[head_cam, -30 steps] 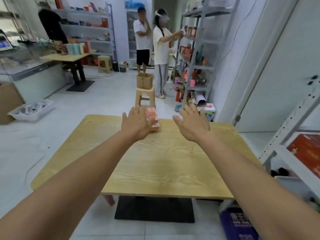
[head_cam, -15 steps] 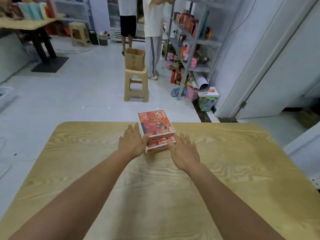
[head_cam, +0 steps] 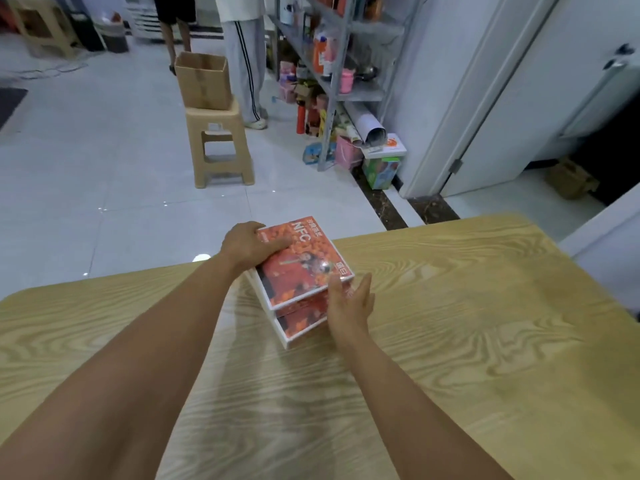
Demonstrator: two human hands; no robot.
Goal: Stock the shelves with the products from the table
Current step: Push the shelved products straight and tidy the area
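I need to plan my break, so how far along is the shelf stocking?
Done: the shelf already holds goods. In hand: left hand grips the two orange boxes stacked on the table; right hand presses their side. Left: lifting and shelving both.

Top edge cuts both standing people [head_cam: 242,64] at the waist; the upper box [head_cam: 298,261] hides most of the lower box [head_cam: 301,323].

Bright, even light; floor [head_cam: 201,258] glare (small spot); edges bowed, soft
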